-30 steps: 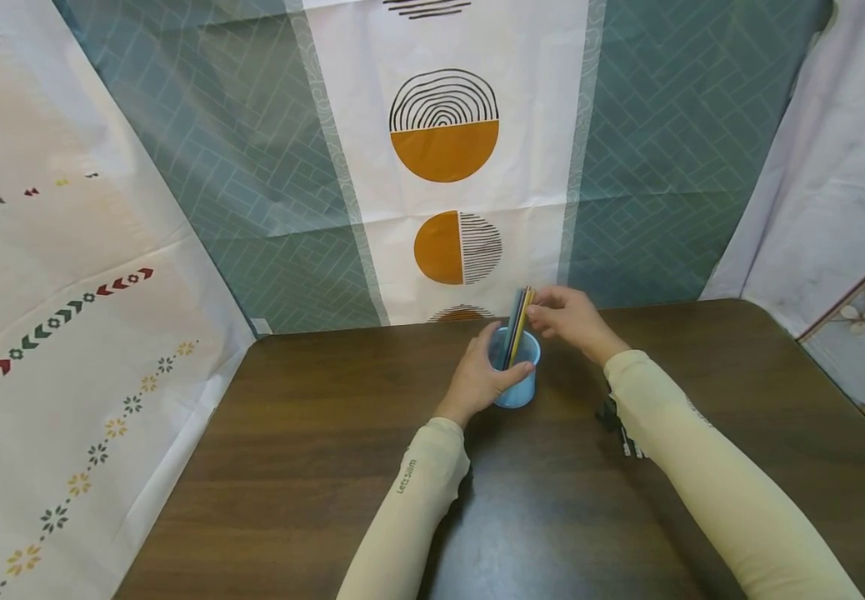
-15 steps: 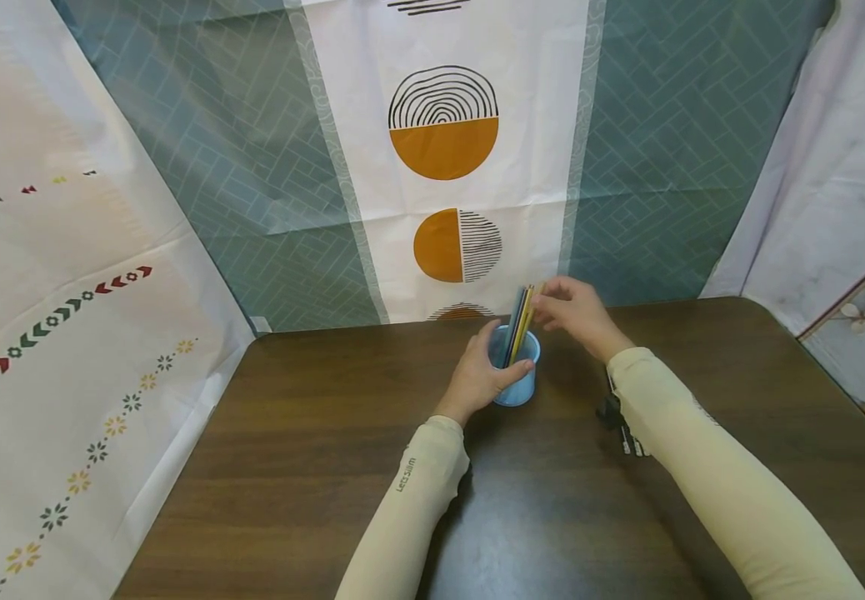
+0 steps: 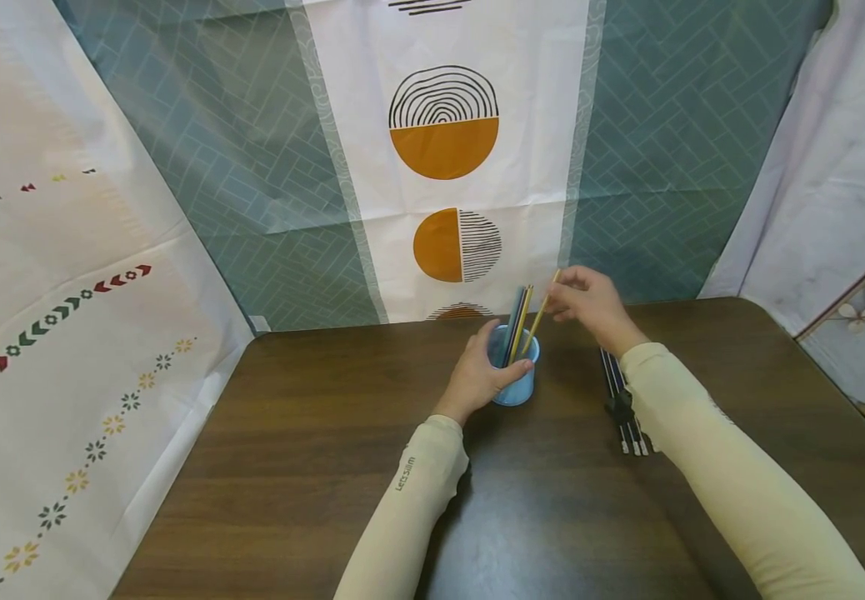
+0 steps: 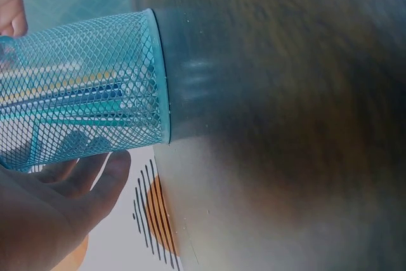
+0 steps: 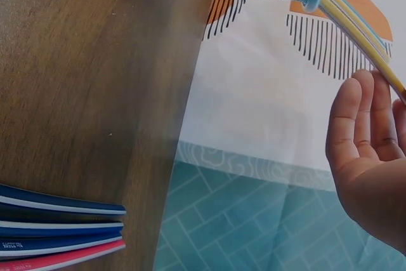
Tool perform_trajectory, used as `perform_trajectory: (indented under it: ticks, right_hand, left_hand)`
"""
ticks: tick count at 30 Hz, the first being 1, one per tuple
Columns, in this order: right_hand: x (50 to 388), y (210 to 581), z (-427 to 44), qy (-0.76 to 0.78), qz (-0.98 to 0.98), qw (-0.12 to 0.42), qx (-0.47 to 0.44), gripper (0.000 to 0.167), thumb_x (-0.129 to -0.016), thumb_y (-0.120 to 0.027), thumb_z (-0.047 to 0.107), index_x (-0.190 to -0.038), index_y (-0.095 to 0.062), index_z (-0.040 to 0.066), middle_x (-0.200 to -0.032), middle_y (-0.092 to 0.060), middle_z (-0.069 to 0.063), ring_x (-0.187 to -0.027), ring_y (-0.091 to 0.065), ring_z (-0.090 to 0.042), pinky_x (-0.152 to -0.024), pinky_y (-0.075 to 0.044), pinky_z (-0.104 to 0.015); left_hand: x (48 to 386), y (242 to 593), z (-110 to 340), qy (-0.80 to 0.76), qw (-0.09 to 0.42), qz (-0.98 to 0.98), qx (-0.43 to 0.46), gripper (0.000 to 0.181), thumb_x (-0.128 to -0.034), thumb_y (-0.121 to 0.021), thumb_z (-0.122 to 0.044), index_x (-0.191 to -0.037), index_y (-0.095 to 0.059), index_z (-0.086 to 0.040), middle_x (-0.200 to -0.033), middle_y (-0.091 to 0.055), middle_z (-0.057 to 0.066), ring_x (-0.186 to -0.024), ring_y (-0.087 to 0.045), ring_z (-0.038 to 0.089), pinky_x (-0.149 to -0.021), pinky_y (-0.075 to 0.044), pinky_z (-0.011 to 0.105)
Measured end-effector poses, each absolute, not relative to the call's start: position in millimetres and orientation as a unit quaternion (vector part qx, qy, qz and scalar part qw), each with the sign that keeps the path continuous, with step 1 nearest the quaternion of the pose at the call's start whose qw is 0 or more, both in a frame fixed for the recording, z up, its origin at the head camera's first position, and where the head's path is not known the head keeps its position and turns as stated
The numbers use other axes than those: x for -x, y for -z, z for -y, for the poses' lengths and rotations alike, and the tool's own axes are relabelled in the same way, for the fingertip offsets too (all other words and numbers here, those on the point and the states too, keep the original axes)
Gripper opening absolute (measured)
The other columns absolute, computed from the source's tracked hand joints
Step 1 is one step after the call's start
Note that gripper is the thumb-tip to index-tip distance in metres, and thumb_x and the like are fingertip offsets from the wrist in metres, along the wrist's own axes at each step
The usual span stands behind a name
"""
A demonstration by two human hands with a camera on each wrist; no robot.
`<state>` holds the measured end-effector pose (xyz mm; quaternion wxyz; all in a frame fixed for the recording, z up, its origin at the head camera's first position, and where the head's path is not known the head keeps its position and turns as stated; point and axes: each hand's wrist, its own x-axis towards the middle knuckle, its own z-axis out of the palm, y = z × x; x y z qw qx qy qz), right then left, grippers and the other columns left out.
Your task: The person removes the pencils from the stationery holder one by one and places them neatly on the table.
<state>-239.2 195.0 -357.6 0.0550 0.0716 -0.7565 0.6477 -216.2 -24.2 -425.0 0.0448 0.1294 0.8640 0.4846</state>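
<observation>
Left hand grips cup; right hand pinches yellow pencil slanting from cup: likely light, stiff, best held high.

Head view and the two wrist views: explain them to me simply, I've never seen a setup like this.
No machine here, just a person's two bare hands. The head view comes from a camera worn on the head, looking forward and down; each wrist view comes from a camera on that wrist, so the blue mesh cup appears sideways there. The left hand has its grip around this upright cup. The right hand pinches a slim yellow stick, possibly a pencil, leaning with its lower end inside the cup. More thin sticks stand in it. On the brown table, to the right, lies a group of striped sticks, dark blue with one pink.
</observation>
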Motion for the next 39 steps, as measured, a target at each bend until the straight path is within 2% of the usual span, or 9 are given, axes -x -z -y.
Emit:
perform_trajectory:
  ticks: [3, 6, 11, 21, 28, 33, 39]
  right_hand:
    - [240, 357, -198, -0.656, 0.749, 0.062, -0.07, 0.026, -0.101, -0.065, 0.019, -0.111, -0.057, -0.004, -0.094, -0.072, -0.003, -0.082, -0.069, -0.016, -0.075, -0.058, -0.035]
    - [240, 356, -199, -0.671, 0.735, 0.076, -0.058, 0.018, -0.101, -0.064, 0.016, -0.108, -0.059, 0.001, -0.091, -0.073, 0.001, -0.079, -0.069, -0.016, -0.072, -0.059, -0.034]
    - [241, 355, -202, -0.721, 0.683, 0.104, -0.045, 0.007, -0.1, -0.063, 0.007, -0.104, -0.058, 0.006, -0.086, -0.073, -0.002, -0.071, -0.069, -0.015, -0.065, -0.058, -0.03]
    - [241, 353, -215, -0.781, 0.614, 0.112, -0.012, 0.015, -0.1, -0.06, 0.004, -0.113, -0.054, 0.007, -0.083, -0.072, -0.002, -0.068, -0.069, -0.015, -0.061, -0.058, -0.028]
    - [239, 351, -225, -0.795, 0.597, 0.107, 0.008, 0.019, -0.101, -0.059, 0.004, -0.116, -0.052, 0.013, -0.083, -0.071, -0.002, -0.068, -0.069, -0.016, -0.061, -0.058, -0.029]
    - [237, 349, -230, -0.806, 0.582, 0.108, 0.015, 0.024, -0.101, -0.059, 0.004, -0.122, -0.049, 0.008, -0.083, -0.071, -0.003, -0.066, -0.069, -0.016, -0.06, -0.057, -0.029]
    - [237, 350, -236, -0.811, 0.574, 0.109, 0.016, 0.024, -0.1, -0.06, 0.003, -0.121, -0.049, 0.008, -0.082, -0.07, -0.004, -0.065, -0.069, -0.016, -0.06, -0.057, -0.029]
  left_hand:
    - [216, 425, 24, -0.481, 0.043, -0.866, -0.131, 0.094, -0.0801, -0.079, -0.058, -0.157, -0.034, -0.028, -0.142, -0.046, 0.008, -0.119, -0.051, 0.028, -0.101, -0.044, 0.053]
    - [216, 425, 24, -0.481, 0.041, -0.866, -0.133, 0.093, -0.0803, -0.079, -0.057, -0.157, -0.034, -0.028, -0.143, -0.046, 0.008, -0.12, -0.051, 0.028, -0.102, -0.043, 0.054]
    - [217, 426, 24, -0.479, 0.037, -0.866, -0.136, 0.094, -0.0806, -0.079, -0.057, -0.157, -0.034, -0.026, -0.142, -0.047, 0.009, -0.12, -0.051, 0.029, -0.101, -0.044, 0.054]
    - [218, 428, 25, -0.482, 0.029, -0.863, -0.15, 0.094, -0.0803, -0.078, -0.058, -0.157, -0.035, -0.024, -0.143, -0.046, 0.009, -0.122, -0.05, 0.028, -0.101, -0.043, 0.052]
    - [217, 427, 26, -0.485, 0.035, -0.861, -0.149, 0.094, -0.0807, -0.078, -0.057, -0.157, -0.034, -0.024, -0.143, -0.045, 0.01, -0.121, -0.05, 0.03, -0.101, -0.043, 0.054]
    - [217, 428, 26, -0.484, 0.036, -0.862, -0.147, 0.094, -0.0808, -0.078, -0.057, -0.157, -0.034, -0.025, -0.143, -0.046, 0.009, -0.119, -0.05, 0.029, -0.1, -0.044, 0.054]
    - [217, 428, 26, -0.486, 0.037, -0.861, -0.148, 0.093, -0.0809, -0.078, -0.057, -0.157, -0.034, -0.026, -0.141, -0.046, 0.008, -0.117, -0.051, 0.028, -0.099, -0.044, 0.052]
